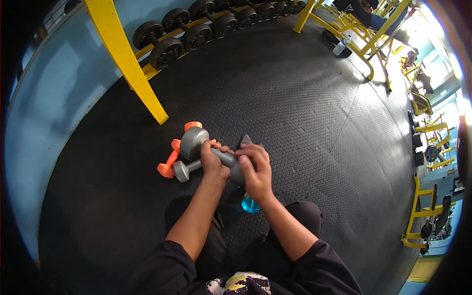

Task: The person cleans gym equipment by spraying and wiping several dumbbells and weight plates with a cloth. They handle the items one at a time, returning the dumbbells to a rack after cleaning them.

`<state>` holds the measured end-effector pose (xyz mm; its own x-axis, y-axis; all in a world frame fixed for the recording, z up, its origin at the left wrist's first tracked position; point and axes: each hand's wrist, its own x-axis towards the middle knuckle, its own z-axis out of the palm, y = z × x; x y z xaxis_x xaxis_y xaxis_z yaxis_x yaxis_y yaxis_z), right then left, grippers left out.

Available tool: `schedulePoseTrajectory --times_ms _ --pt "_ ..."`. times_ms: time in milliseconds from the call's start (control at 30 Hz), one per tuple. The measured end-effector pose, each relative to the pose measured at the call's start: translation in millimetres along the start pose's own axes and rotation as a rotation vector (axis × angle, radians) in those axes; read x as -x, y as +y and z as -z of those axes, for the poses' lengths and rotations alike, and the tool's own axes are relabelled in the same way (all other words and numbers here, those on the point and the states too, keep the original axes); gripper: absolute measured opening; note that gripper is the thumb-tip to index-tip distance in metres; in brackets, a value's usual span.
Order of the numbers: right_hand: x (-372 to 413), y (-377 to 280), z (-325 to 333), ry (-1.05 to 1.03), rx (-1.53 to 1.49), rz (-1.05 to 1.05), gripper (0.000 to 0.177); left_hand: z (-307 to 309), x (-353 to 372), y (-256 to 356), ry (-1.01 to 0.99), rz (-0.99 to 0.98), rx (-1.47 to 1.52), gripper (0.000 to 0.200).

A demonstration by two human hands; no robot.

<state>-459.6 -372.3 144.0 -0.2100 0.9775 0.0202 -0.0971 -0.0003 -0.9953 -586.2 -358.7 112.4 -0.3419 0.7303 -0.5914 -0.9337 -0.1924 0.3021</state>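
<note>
I seem to be at a wiping step: at twelve o'clock from my lap, my left hand (212, 161) wraps the handle of the grey dumbbell (224, 157), and my right hand (256, 172) pinches a grey cloth (245, 140) against its four-o'clock end. The next move calls for a steady left grip. The dumbbell looks smooth, its bare rounded head towards ten o'clock.

Grey dumbbell (223, 157) slanted, handle gripped; dark cloth (245, 139) alongside.

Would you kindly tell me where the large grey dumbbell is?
In the head view, the large grey dumbbell is just left of centre, held in the left hand, the right hand at one end.
</note>
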Motion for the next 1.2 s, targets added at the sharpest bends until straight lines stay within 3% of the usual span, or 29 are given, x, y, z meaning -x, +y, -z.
schedulePoseTrajectory --times_ms 67,133,200,233,267,367,400,467,500,533,667,733,800,867,933,1000,1033,1067,1100,1133,1167,1200 --pt "0 -1 -5 -0.085 0.685 0.648 0.022 3 -3 3 0.006 -0.054 -0.003 0.018" --pt "6 1 -11 -0.127 0.693 0.631 0.023 17 -19 10 0.04 -0.104 -0.04 0.018" --pt "17 7 -16 -0.277 0.971 0.871 0.031 28 -36 18 0.105 -0.165 -0.115 0.019" --pt "20 22 -13 -0.312 1.01 0.866 0.044 31 -40 21 0.15 -0.07 -0.001 0.019" --pt "20 35 -9 -0.318 1.004 0.866 0.044 32 -42 25 0.193 0.022 0.115 0.019" --pt "22 69 12 -0.354 1.149 1.005 0.065 35 -41 28 0.211 0.064 0.11 0.018" --pt "22 77 19 -0.349 1.151 1.008 0.065 32 -42 29 0.204 0.095 0.141 0.018" --pt "20 78 24 -0.37 0.886 0.909 0.067 29 -42 30 0.19 0.112 0.128 0.018" --pt "21 83 26 -0.39 0.911 0.769 0.07 29 -43 29 0.187 0.122 0.07 0.019" --pt "19 72 23 -0.39 0.913 0.767 0.07 29 -43 28 0.186 0.133 0.012 0.019" --pt "-5 29 5 -0.274 0.632 0.67 0.077 16 -28 12 0.193 0.132 -0.039 0.018" --pt "-12 23 1 -0.134 0.504 0.567 0.084 12 -21 1 0.145 0.023 0.031 0.018" --pt "-19 31 8 -0.073 0.321 0.246 0.086 8 -9 -5 0.131 0.029 0.119 0.018" --pt "-24 -2 8 -0.123 -0.076 -0.215 0.085 0 2 -8 0.089 -0.134 0.113 0.019" --pt "-33 5 17 -0.094 -0.292 -0.444 0.078 2 11 -10 0.0 -0.2 0.036 0.02" --pt "-38 18 27 -0.155 -0.513 -0.581 0.071 -2 24 -9 -0.186 -0.347 -0.253 0.026" --pt "-39 16 31 -0.157 -0.522 -0.574 0.071 12 16 -5 -0.328 -0.343 -0.467 0.047" --pt "-40 12 34 -0.167 -0.62 -0.552 0.068 12 23 5 -0.335 -0.348 -0.475 0.047" --pt "-41 8 39 -0.176 -0.719 -0.528 0.065 12 31 14 -0.504 -0.267 -0.545 0.058" --pt "-43 1 46 -0.229 -0.702 -0.441 0.065 13 36 25 -0.673 -0.181 -0.614 0.069" --pt "-47 -5 55 -0.224 -0.619 -0.373 0.067 19 33 41 -0.837 -0.151 -0.811 0.095" --pt "-50 -12 64 -0.217 -0.535 -0.307 0.07 26 37 55 -0.843 -0.153 -0.819 0.095"
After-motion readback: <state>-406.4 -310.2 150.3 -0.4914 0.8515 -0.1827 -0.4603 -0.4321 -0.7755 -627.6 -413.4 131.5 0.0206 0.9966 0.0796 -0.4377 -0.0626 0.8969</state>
